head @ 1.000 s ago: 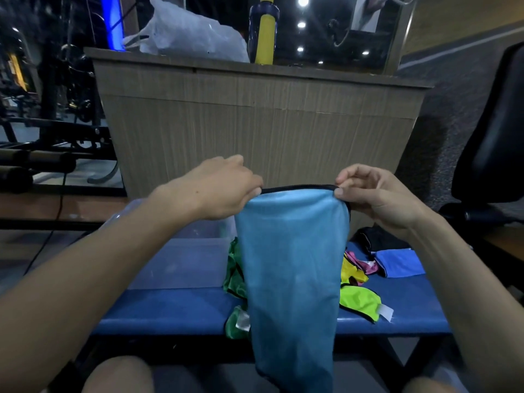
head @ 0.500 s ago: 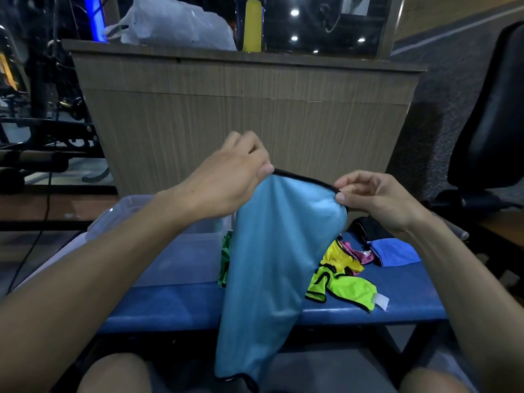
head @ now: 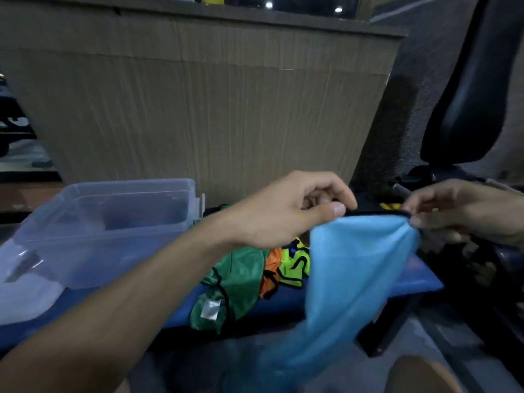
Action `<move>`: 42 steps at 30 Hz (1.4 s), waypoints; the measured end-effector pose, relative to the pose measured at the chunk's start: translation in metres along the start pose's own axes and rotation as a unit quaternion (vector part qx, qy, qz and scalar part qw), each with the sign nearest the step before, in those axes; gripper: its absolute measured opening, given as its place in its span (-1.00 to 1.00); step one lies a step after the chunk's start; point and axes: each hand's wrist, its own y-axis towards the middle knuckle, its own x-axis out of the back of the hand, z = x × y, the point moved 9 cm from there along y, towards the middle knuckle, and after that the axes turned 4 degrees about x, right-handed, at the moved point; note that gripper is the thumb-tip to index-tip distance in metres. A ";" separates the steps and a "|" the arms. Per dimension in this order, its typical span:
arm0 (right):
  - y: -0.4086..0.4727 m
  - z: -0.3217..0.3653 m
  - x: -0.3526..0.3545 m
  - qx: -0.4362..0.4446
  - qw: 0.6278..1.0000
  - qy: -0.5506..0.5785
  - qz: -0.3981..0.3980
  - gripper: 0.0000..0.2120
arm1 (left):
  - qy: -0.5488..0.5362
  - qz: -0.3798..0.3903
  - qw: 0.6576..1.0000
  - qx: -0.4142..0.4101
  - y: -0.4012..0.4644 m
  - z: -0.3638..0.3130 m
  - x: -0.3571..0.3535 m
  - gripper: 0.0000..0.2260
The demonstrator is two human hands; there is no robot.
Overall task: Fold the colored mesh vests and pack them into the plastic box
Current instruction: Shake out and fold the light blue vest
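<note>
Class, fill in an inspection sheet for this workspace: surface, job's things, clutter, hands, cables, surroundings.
Surface: blue padded bench.
Job's things: light blue mesh vest held up by its black-trimmed edge; green vest, orange vest and yellow vest heaped on the bench; clear plastic box at the bench's left, contents unclear.
Clutter: nothing seen.
Hands: left hand and right hand each pinch the blue vest's edge.
Cables: nothing seen.
Surroundings: wood-grain counter; black chair.
</note>
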 end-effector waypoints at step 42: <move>0.131 -0.219 0.031 -0.091 0.860 -0.099 -0.492 -0.96 | 0.413 -0.069 0.903 0.093 0.058 0.273 -0.071 -0.65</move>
